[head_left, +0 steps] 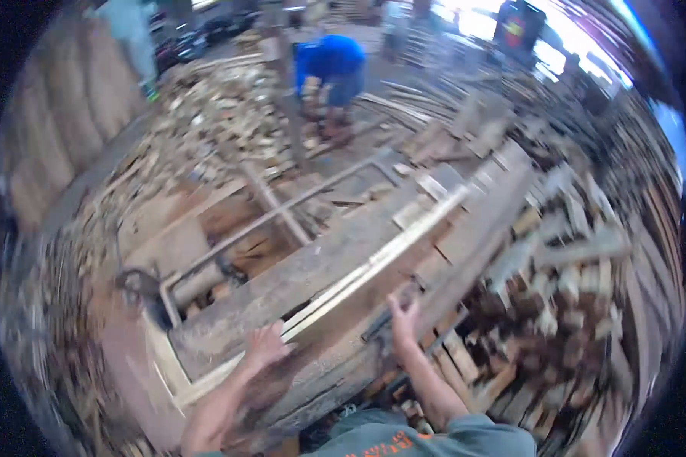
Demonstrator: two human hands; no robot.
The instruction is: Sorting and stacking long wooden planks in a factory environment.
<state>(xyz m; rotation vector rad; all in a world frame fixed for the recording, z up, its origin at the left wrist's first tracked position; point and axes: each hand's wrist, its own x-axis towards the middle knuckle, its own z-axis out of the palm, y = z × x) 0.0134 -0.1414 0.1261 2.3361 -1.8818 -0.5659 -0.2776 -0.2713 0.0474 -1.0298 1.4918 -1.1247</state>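
A long, pale wooden strip (335,297) runs diagonally along a worn, dusty wooden bench (236,320), from lower left to upper right. My left hand (265,349) is closed over the strip near its lower-left part, the fingers curled at its edge. To the right, my right hand (405,314) is raised over the brown near side of the bench, apart from the strip. Its fingers are smeared by motion beside a small dark shape, and whether they hold it is unclear. Short pale pieces of wood (433,186) lie at the bench's far end.
A metal frame (282,209) crosses beyond the bench, near a motor-like part (194,286). Wood offcuts are heaped on the right (564,305) and at the far left (206,114). A person in blue (331,65) bends down behind a post (291,99).
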